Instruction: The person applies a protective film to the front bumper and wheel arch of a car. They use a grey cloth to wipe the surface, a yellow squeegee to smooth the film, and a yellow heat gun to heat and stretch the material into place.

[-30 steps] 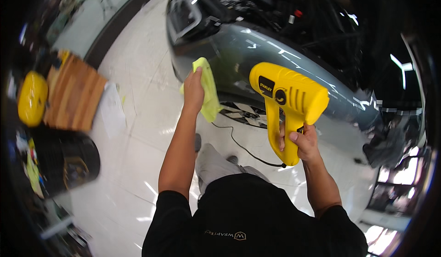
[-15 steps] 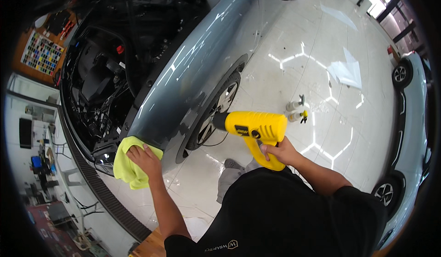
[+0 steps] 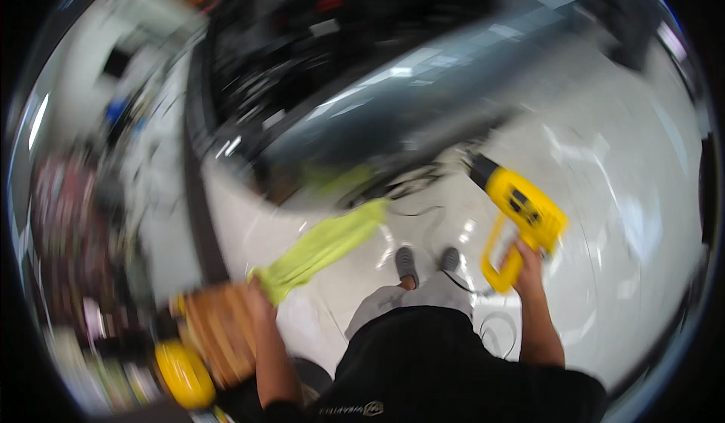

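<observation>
Grasping one end of a yellow-green cloth (image 3: 321,249), long axis slanting forward-right toward the car (image 3: 385,109), the left hand (image 3: 259,296) sits opposite the right hand (image 3: 530,263), which clasps a heat gun (image 3: 526,208), nozzle (image 3: 482,170) forward-left.

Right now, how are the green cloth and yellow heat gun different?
The cloth is plain yellow-green; the heat gun is yellow with a black nozzle. The cloth looks floppy; the heat gun looks rigid. The left hand grips the cloth, the right hand the heat gun. Both are off the floor.
</observation>
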Action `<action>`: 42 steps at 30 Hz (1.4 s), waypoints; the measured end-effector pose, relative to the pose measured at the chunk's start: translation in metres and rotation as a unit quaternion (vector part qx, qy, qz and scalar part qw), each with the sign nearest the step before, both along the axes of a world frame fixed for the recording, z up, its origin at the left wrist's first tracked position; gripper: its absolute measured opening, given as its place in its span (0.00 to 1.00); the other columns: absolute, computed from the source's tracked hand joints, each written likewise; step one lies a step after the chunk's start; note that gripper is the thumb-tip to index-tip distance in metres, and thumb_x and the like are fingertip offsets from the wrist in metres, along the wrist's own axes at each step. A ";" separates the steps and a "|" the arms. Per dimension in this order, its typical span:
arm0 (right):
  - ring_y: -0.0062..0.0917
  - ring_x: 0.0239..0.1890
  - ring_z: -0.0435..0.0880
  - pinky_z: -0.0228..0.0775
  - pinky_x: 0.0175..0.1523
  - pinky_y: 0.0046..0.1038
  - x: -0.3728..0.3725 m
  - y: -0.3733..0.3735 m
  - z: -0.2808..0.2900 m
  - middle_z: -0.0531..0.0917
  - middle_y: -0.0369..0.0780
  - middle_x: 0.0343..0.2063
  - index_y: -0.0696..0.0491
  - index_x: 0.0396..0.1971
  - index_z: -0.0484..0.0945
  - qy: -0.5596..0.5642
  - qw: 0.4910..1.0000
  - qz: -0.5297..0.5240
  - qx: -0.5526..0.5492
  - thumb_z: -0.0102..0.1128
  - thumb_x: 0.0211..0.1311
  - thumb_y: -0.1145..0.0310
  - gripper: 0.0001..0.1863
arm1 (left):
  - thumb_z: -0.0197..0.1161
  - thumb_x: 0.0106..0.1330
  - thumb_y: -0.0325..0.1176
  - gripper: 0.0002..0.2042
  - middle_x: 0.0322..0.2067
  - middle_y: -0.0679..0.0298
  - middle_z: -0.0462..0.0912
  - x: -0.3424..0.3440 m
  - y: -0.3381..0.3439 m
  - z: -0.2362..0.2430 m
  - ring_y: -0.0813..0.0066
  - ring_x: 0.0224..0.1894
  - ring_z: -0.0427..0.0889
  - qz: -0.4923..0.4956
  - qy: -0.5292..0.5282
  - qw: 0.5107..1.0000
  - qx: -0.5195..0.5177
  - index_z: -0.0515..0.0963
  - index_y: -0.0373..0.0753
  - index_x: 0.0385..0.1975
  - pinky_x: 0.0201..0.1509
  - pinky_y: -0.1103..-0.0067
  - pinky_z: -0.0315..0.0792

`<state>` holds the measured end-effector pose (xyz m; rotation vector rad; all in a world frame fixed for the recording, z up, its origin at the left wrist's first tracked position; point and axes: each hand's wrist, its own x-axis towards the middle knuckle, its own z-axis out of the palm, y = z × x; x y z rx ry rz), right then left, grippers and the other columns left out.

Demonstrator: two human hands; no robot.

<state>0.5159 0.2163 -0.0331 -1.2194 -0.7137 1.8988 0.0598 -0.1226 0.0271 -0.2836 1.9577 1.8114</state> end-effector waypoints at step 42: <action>0.21 0.19 0.74 0.68 0.22 0.21 -0.185 -0.426 0.203 0.75 0.38 0.26 0.53 0.45 0.68 -0.116 0.899 0.390 0.162 0.57 0.66 0.60 0.15 | 0.53 0.66 0.36 0.12 0.45 0.52 0.80 0.306 -0.774 -0.133 0.57 0.47 0.78 -0.183 0.177 0.877 -0.407 0.80 0.35 0.35 0.51 0.61 0.71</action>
